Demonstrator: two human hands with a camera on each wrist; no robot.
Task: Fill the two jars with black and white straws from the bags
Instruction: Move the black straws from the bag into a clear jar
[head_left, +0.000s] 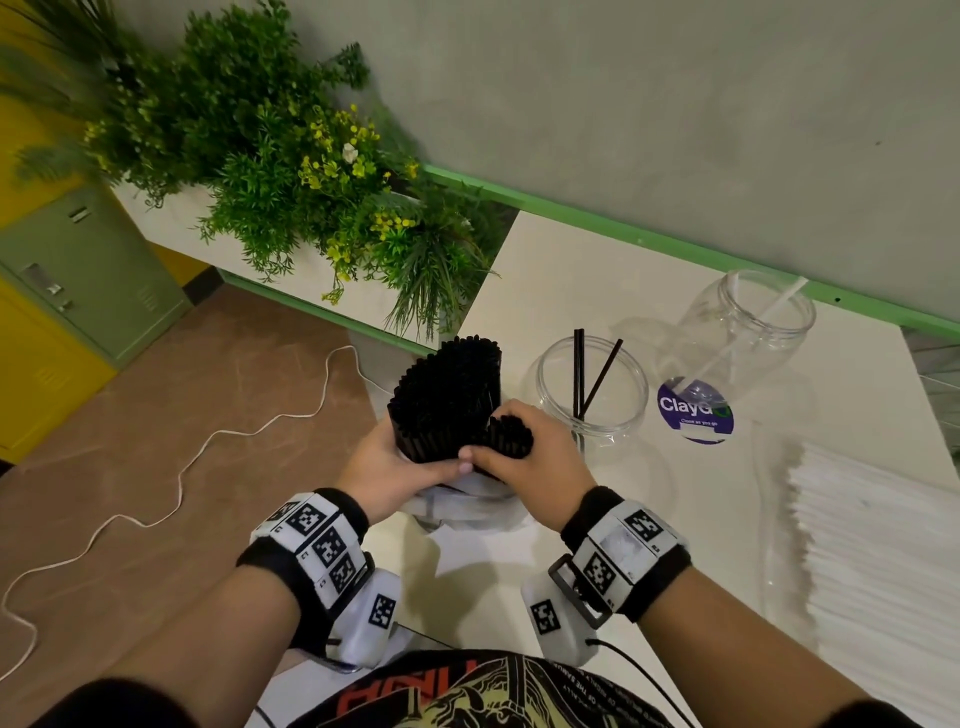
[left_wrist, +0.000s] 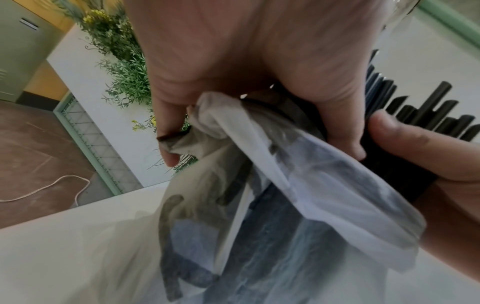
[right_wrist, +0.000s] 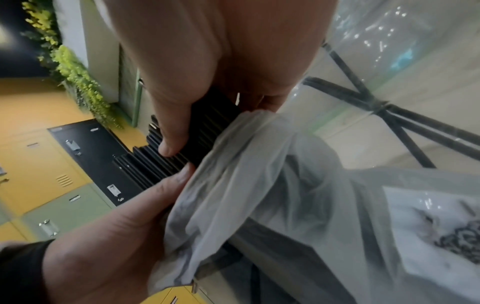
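A thick bundle of black straws (head_left: 447, 395) stands upright out of a translucent white bag (head_left: 467, 506) at the table's left front. My left hand (head_left: 410, 457) grips the bundle and the bag's gathered top (left_wrist: 285, 174) from the left. My right hand (head_left: 514, 447) grips a small bunch of black straws (head_left: 511, 434) at the bundle's right side, its thumb (right_wrist: 171, 144) lying on the straws (right_wrist: 155, 166). Behind stand two clear jars. The nearer jar (head_left: 550, 410) holds a few black straws. The farther jar (head_left: 779, 353) holds a white straw.
A bag of white straws (head_left: 872, 545) lies at the table's right front. A round purple sticker (head_left: 693, 413) sits between the jars. A planter of green plants (head_left: 311, 171) stands at the back left. A white cable (head_left: 182, 467) runs across the brown floor beside yellow and green lockers (head_left: 78, 275).
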